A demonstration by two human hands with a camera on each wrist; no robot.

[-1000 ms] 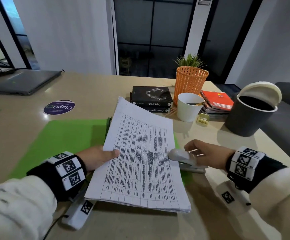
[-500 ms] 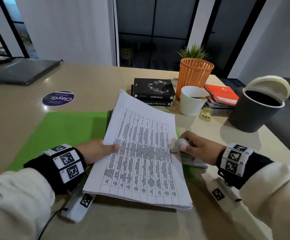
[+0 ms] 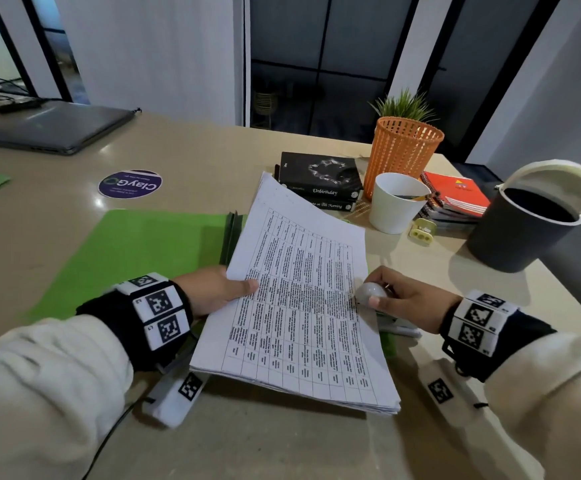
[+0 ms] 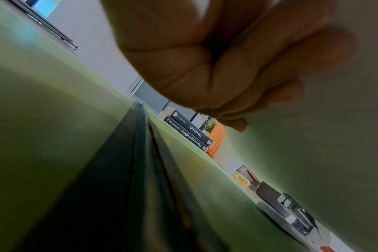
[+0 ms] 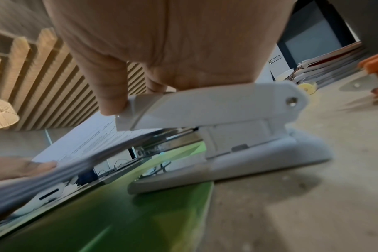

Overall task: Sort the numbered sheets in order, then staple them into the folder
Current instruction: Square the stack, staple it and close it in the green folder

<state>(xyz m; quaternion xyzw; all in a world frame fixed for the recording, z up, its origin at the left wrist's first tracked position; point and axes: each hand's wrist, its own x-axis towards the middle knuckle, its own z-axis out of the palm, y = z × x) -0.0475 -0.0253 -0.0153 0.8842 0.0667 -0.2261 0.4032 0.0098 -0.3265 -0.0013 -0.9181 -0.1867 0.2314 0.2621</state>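
Sliding inward since a second ago, right hand (image 3: 403, 297) curled over the stapler (image 5: 216, 122) at the folder (image 3: 136, 251)'s right edge to bite the sheets (image 3: 299, 299), left hand (image 3: 216, 289) pinching their left edge, lifting them clear of the folder.

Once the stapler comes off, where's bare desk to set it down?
Bare tabletop between the white cup, grey bin and right hand; more along the near edge below the sheets. Crowded behind: books, orange basket, notebooks.
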